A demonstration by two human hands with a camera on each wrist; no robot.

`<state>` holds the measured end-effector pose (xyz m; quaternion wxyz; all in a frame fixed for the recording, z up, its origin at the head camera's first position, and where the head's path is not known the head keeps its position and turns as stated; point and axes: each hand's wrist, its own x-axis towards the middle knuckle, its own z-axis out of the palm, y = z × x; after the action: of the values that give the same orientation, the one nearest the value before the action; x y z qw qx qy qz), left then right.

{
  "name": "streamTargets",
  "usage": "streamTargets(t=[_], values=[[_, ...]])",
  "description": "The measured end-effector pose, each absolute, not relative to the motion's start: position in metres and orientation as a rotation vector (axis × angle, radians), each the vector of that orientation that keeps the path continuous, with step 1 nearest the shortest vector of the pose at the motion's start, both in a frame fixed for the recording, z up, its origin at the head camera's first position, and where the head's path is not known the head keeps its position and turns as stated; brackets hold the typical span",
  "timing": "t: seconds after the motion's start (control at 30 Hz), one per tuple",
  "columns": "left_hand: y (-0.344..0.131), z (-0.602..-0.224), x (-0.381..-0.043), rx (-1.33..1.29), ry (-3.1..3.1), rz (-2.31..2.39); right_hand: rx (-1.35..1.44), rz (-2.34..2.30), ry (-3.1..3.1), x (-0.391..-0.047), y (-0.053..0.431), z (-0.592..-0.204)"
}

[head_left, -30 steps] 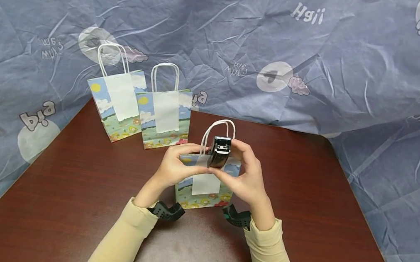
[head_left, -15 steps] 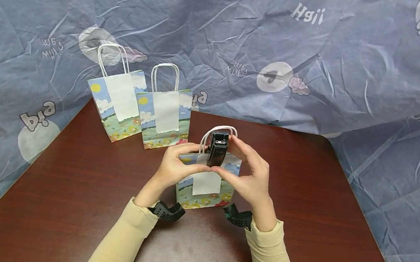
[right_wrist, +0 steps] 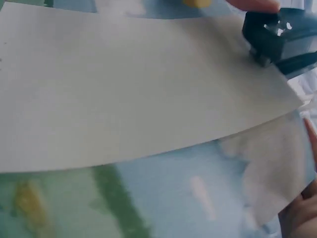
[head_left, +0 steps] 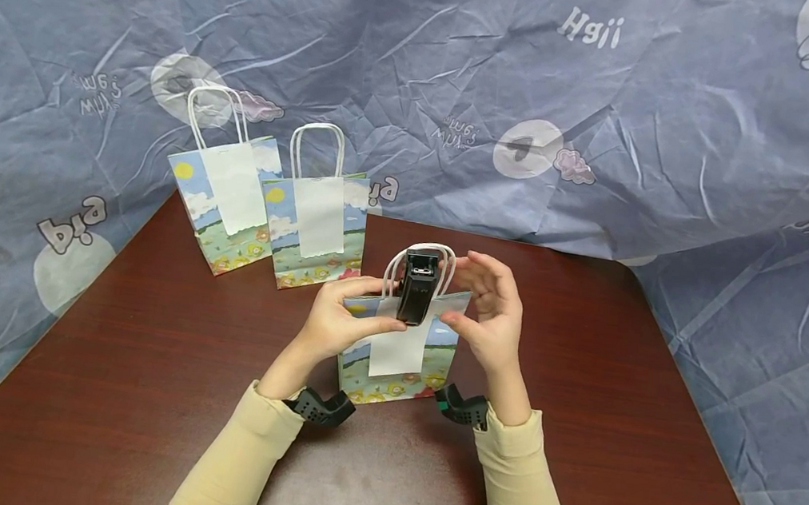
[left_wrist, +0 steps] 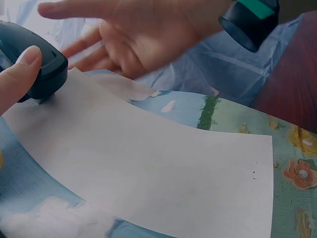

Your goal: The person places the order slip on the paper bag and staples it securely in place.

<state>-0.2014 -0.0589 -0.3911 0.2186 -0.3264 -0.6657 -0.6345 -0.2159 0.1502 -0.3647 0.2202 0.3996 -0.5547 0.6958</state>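
Observation:
A black stapler (head_left: 417,294) stands at the top edge of the front paper bag (head_left: 392,394), over a white sheet of paper (head_left: 395,356) on the bag's face. My left hand (head_left: 337,319) grips the stapler, the thumb on its near side and the fingers partly hidden behind the bag. Just right of the stapler is my right hand (head_left: 493,316), apart from it, fingers loosely bent and holding nothing. In the left wrist view, the stapler's head (left_wrist: 49,64) overlaps the paper's end. The right wrist view also shows the stapler (right_wrist: 282,39) at that end of the sheet.
Two similar paper bags, one at far left (head_left: 249,247) and one beside it (head_left: 316,269), stand at the back left of the brown table (head_left: 581,380), each with a white sheet on its front. A printed blue cloth (head_left: 406,68) hangs behind the table.
My right hand has let go of the stapler and moved off to the right, its fingers spreading. The stapler has tilted slightly and stays in my left hand.

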Motion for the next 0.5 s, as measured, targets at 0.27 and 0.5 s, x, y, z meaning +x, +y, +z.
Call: streamTargets(t=[0.27,0.5], values=[[-0.059,-0.386,-0.198,-0.850,-1.886,-1.765,1.180,2.132,-1.712,-0.228,0.154,-0.381],[-0.060,-0.366,-0.185,-0.852,-1.912,-1.765,1.147,1.973,-1.974,-0.223,0.158,-0.376]])
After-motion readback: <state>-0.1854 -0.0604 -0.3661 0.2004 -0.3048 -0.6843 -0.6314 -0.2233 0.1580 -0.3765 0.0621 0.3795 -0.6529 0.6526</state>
